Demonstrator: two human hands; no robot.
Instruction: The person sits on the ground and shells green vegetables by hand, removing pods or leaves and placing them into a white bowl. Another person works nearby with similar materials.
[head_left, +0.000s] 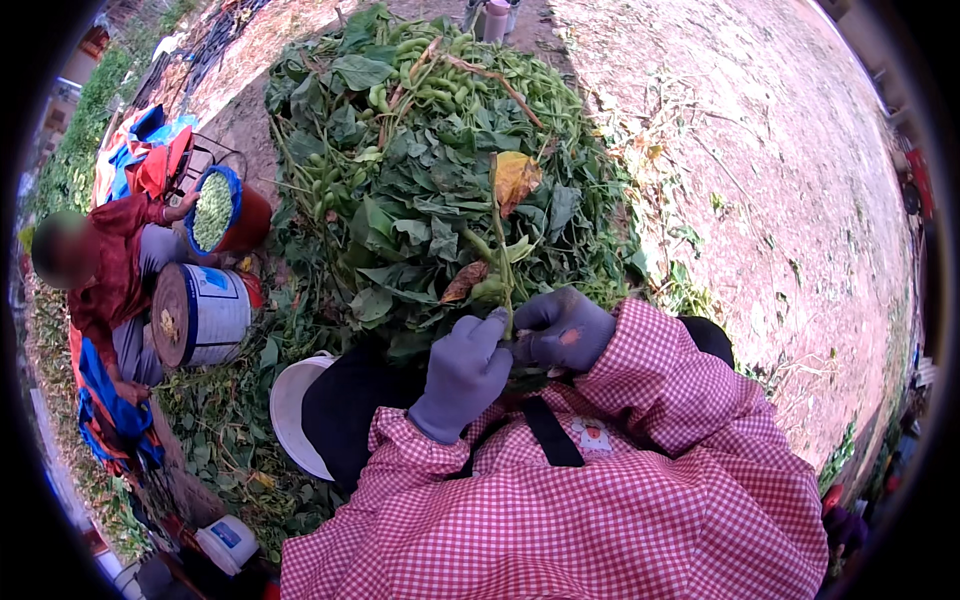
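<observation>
My left hand (466, 375), in a grey-purple work glove, pinches the lower part of an upright green bean stalk (503, 247). Close beside it my right hand (566, 330), gloved alike with a worn patch on its back, is closed around the stalk's bottom end. The stalk carries a yellow leaf (516, 180) near the top, a brown withered leaf (464, 282) and green pods (489, 288) just above my fingers. The fingertips partly hide the stalk's end. Past my hands rises a large heap of bean plants (442, 180) with leaves and pods.
At left a seated person (112, 277) rests a hand near a red bucket (251, 217) of shelled green beans (212, 211). A white-and-blue drum (217, 311) lies closer. A white bucket (296, 412) stands by my leg. A pink bottle (496, 21) is beyond the heap.
</observation>
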